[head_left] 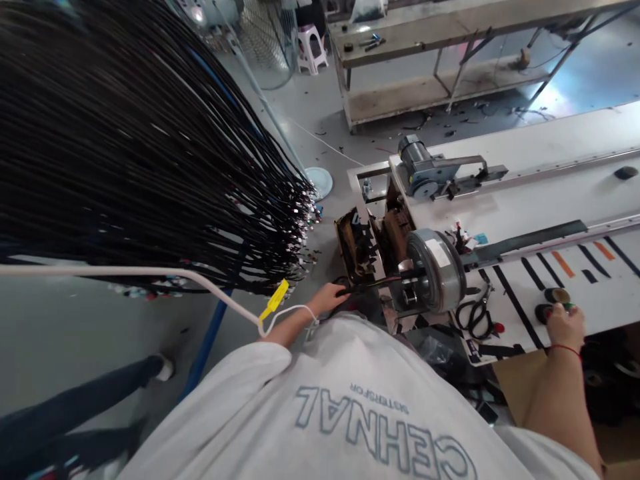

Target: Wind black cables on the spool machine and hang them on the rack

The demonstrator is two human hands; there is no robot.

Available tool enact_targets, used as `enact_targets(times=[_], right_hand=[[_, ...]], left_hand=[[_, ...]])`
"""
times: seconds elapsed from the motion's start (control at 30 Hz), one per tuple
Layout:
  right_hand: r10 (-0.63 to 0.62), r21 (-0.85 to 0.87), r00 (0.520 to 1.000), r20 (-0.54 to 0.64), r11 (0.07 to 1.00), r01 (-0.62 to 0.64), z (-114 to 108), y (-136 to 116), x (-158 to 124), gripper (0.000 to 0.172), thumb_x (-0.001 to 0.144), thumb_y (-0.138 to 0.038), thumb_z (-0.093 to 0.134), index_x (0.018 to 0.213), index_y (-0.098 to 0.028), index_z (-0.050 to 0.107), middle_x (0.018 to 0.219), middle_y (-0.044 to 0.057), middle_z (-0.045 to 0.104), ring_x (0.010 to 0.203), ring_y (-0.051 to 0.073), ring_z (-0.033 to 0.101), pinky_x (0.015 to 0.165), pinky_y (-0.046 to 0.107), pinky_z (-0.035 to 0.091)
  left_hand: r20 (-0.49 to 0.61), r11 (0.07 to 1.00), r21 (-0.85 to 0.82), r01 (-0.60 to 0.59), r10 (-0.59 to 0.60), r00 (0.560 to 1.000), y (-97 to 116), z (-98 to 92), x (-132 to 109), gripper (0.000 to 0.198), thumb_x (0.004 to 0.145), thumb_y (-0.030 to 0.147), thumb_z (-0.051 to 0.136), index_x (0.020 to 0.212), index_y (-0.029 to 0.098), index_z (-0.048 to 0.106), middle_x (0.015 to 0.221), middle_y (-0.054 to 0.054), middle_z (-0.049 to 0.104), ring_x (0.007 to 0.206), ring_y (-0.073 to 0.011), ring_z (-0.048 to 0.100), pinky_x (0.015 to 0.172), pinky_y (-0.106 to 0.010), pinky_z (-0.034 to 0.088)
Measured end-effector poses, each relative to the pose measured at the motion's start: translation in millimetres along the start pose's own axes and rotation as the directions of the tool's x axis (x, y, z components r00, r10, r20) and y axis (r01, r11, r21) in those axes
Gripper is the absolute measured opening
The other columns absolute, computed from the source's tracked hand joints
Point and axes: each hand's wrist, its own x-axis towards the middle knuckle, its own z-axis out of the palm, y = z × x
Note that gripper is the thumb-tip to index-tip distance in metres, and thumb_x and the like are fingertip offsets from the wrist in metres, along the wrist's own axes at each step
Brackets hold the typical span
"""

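Cable (367,287) clenched in left hand (327,298), just off the bench's (550,167) left end.
Looks light, limp and smooth-jacketed, so apt to droop and slip. Best pinched on the jacket close to the end, just short of the machine (373,243), never on the bared tip. Counted: one cable in hand, one drum (434,270) at the left end, one pair of scissors (475,319) near the front edge, three round buttons (556,295) along the same edge, one yellow tag (275,300). Hanging bundle (150,147), well left of the bench, too dense to count. Right hand (567,327) curled over the buttons with fingertips hidden; cannot tell whether pressing or only resting.
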Motion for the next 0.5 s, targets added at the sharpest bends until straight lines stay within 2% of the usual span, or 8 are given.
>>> enact_targets(times=[0.07, 0.13, 0.17, 0.23, 0.27, 0.33, 0.43, 0.5], right_hand=[[-0.067, 0.078, 0.992, -0.103, 0.994, 0.075, 3, -12, -28, 0.063, 0.088, -0.046, 0.034, 0.141, -0.014, 0.041, 0.137, 0.026, 0.046, 0.130, 0.035, 0.043, 0.107, 0.047, 0.036], [-0.186, 0.181, 0.964, -0.188, 0.959, 0.220, 9, -31, -69, 0.064, 0.086, -0.049, 0.034, 0.136, -0.011, 0.046, 0.132, 0.023, 0.051, 0.125, 0.033, 0.048, 0.106, 0.043, 0.037], [-0.246, 0.236, 0.950, -0.192, 0.928, 0.288, 12, -42, -92, 0.064, 0.085, -0.050, 0.034, 0.130, -0.007, 0.050, 0.128, 0.024, 0.054, 0.123, 0.033, 0.049, 0.105, 0.044, 0.037], [-0.363, 0.368, 0.924, -0.121, 0.848, 0.381, 18, -65, -133, 0.060, 0.086, -0.052, 0.035, 0.120, -0.008, 0.057, 0.121, 0.020, 0.059, 0.116, 0.030, 0.054, 0.102, 0.045, 0.039], [-0.395, 0.420, 0.914, -0.089, 0.817, 0.394, 21, -74, -150, 0.057, 0.087, -0.053, 0.036, 0.117, -0.010, 0.059, 0.119, 0.017, 0.061, 0.113, 0.029, 0.055, 0.101, 0.044, 0.040], [-0.415, 0.487, 0.908, -0.063, 0.782, 0.390, 23, -90, -174, 0.053, 0.087, -0.053, 0.039, 0.114, -0.013, 0.061, 0.115, 0.014, 0.064, 0.109, 0.027, 0.057, 0.099, 0.044, 0.041], [-0.399, 0.543, 0.914, -0.076, 0.752, 0.373, 20, -105, -190, 0.051, 0.087, -0.054, 0.042, 0.110, -0.013, 0.063, 0.109, 0.014, 0.066, 0.103, 0.026, 0.059, 0.095, 0.043, 0.043], [-0.445, 0.584, 0.895, -0.044, 0.715, 0.384, 19, -114, -191, 0.050, 0.088, -0.055, 0.043, 0.108, -0.014, 0.064, 0.108, 0.013, 0.067, 0.103, 0.025, 0.059, 0.095, 0.042, 0.043]], left_hand=[[0.018, 0.999, -0.011, 0.031, -0.031, 0.999, -26, -1.0, -9, 0.035, 0.083, 0.044, 0.050, 0.072, 0.015, 0.066, 0.060, 0.000, 0.059, 0.062, -0.0135, 0.052, 0.058, -0.021, 0.034], [0.036, 0.997, -0.020, 0.076, -0.075, 0.996, -47, -4.2, -13, 0.035, 0.080, 0.045, 0.054, 0.066, 0.015, 0.063, 0.057, 0.001, 0.057, 0.062, -0.0135, 0.051, 0.058, -0.021, 0.033], [0.061, 0.996, -0.017, 0.090, -0.089, 0.994, -53, -6.8, -11, 0.035, 0.078, 0.046, 0.055, 0.063, 0.015, 0.062, 0.055, 0.002, 0.055, 0.061, -0.0133, 0.050, 0.057, -0.021, 0.032], [0.165, 0.998, -0.010, 0.065, -0.063, 0.984, -49, -13.7, -1, 0.036, 0.077, 0.047, 0.056, 0.060, 0.015, 0.059, 0.053, 0.003, 0.053, 0.058, -0.0124, 0.048, 0.056, -0.021, 0.031], [0.225, 1.000, -0.013, 0.023, -0.019, 0.974, -40, -17.5, 7, 0.036, 0.076, 0.048, 0.057, 0.060, 0.016, 0.059, 0.054, 0.003, 0.052, 0.057, -0.0120, 0.047, 0.055, -0.021, 0.032], [0.311, 0.992, -0.053, -0.113, 0.124, 0.942, -7, -24.3, 29, 0.036, 0.077, 0.050, 0.057, 0.067, 0.016, 0.060, 0.059, 0.003, 0.056, 0.059, -0.0120, 0.049, 0.056, -0.021, 0.034], [0.307, 0.939, -0.157, -0.306, 0.341, 0.888, 60, -28.3, 63, 0.038, 0.084, 0.053, 0.050, 0.084, 0.016, 0.061, 0.072, 0.000, 0.064, 0.066, -0.0133, 0.055, 0.061, -0.022, 0.039], [0.292, 0.924, -0.185, -0.334, 0.376, 0.879, 98, -26.1, 79, 0.039, 0.089, 0.052, 0.044, 0.090, 0.017, 0.060, 0.076, -0.001, 0.066, 0.068, -0.0138, 0.058, 0.063, -0.023, 0.041]])
